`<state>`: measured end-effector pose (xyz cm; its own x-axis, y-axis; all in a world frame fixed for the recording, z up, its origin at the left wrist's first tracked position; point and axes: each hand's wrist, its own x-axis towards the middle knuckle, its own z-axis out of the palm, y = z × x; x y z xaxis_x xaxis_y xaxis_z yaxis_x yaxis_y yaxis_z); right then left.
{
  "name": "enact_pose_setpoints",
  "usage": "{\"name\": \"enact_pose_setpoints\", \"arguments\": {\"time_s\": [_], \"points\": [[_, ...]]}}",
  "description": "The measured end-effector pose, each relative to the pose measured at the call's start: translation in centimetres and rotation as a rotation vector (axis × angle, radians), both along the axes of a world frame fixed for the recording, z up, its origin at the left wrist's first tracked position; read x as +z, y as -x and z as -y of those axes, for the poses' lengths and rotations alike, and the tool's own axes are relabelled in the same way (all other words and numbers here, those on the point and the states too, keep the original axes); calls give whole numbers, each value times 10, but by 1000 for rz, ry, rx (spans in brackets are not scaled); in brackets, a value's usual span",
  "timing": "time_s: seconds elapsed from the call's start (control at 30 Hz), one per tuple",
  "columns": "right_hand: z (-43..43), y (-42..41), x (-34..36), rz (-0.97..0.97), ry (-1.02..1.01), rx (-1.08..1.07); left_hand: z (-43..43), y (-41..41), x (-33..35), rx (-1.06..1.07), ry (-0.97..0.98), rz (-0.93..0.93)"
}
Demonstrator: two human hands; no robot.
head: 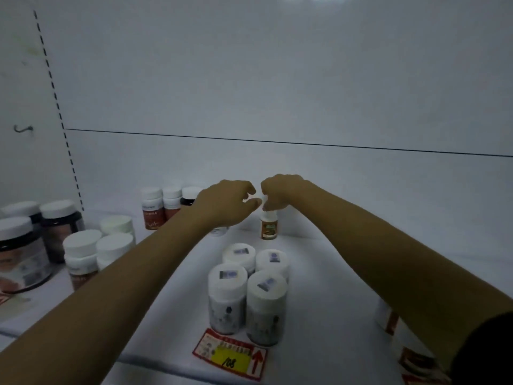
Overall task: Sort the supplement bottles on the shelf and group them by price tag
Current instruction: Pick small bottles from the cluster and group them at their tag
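On the white shelf point(327, 279) a small bottle with a brown label point(269, 228) stands upright near the back. My right hand point(280, 193) is closed from above on its white cap. Just left of it my left hand point(226, 202) hovers with curled, spread fingers and holds nothing; part of another small bottle point(219, 231) shows under it. Several grey-labelled, white-capped bottles point(251, 284) stand grouped in front, behind a red and yellow price tag point(231, 354) at the shelf edge.
Large dark jars point(20, 251) and white-capped bottles point(83, 250) crowd the left side. Three bottles point(166, 207) stand at the back left. Under my right forearm, red-labelled bottles point(388, 318) sit at the right. The white back panel point(277, 93) closes the shelf.
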<state>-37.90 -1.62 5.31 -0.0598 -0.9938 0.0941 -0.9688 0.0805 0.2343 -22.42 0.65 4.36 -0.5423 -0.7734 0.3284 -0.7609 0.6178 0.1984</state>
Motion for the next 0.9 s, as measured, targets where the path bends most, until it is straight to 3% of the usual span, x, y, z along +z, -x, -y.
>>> {"name": "enact_pose_setpoints", "arguments": {"time_s": [0.23, 0.47, 0.7, 0.9], "points": [[28, 5, -41, 153, -83, -144, 31, 7, -19, -57, -71, -107], [21, 13, -42, 346, 22, -183, 46, 14, -27, -70, -135, -156], [-19, 21, 18, 919, 50, -66, 48, 10, -23, -287, -441, -440], [-36, 17, 45, 1098, -4, 58, 39, 4, -24, -397, -597, -672]]}}
